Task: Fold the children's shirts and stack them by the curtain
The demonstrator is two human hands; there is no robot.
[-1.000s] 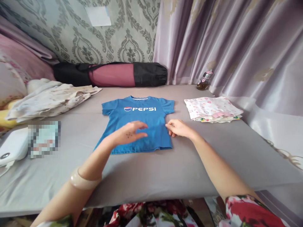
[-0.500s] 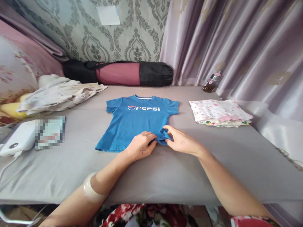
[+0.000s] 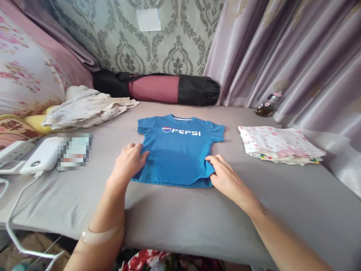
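Observation:
A small blue PEPSI T-shirt (image 3: pixel 175 154) lies front up on the grey bed sheet, its collar toward the wall. My right hand (image 3: pixel 225 177) pinches the front layer at the shirt's lower right side and lifts it slightly, so the back layer shows beneath at the hem. At the opposite side is my left hand (image 3: pixel 128 162), its thumb over the shirt's left edge and apart from the bent fingers. Those fingertips are partly hidden, and I see no cloth gripped there.
A folded stack of white printed cloth (image 3: pixel 282 145) lies to the right, with a bottle (image 3: pixel 269 104) behind it. A black and maroon roll bag (image 3: pixel 153 89) rests along the wall. Crumpled pale cloth (image 3: pixel 87 109), a white power bank (image 3: pixel 42 154) and cables are at the left.
My left hand has let go of the hem near my right hand and moved to the shirt's left side. My right hand keeps its pinch. The view has shifted left.

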